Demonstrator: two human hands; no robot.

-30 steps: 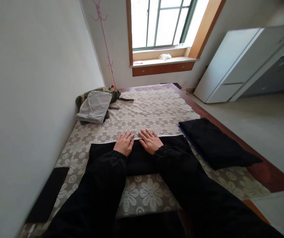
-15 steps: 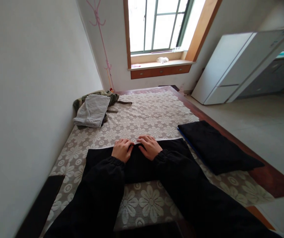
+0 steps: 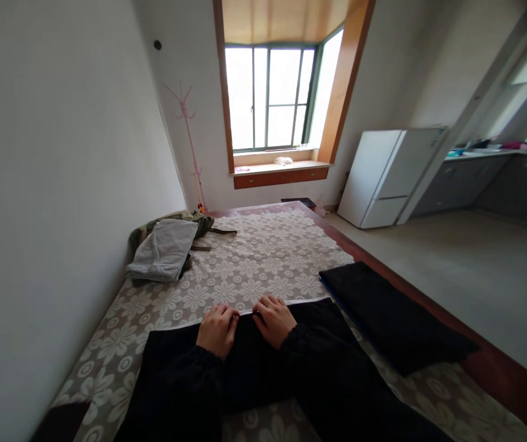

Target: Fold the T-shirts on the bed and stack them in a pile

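A flat black cloth (image 3: 250, 368) with a white strip along its far edge lies spread in front of me; what kind of garment it is I cannot tell. My left hand (image 3: 218, 329) has its fingers bent over that far edge, left of the middle. Just to the right, my right hand (image 3: 274, 321) grips the same edge in a similar way, with a small gap between the two hands. Both thumbs rest on the near side of the edge. Black sleeves cover my forearms and hide parts of the cloth. Beside it on the right lies a folded black garment (image 3: 392, 316) with a blue edge.
A floral lace tablecloth (image 3: 245, 268) covers the dark red wooden table (image 3: 497, 362). Folded grey cloth (image 3: 164, 248) lies on a camouflage item (image 3: 137, 236) by the left wall. Beyond the table stand a pink coat rack (image 3: 190, 144) and a white fridge (image 3: 383, 175).
My view has tilted upward, so the table sits lower in the picture. My hands have moved slightly apart along the cloth's far edge, and their fingers are more curled.
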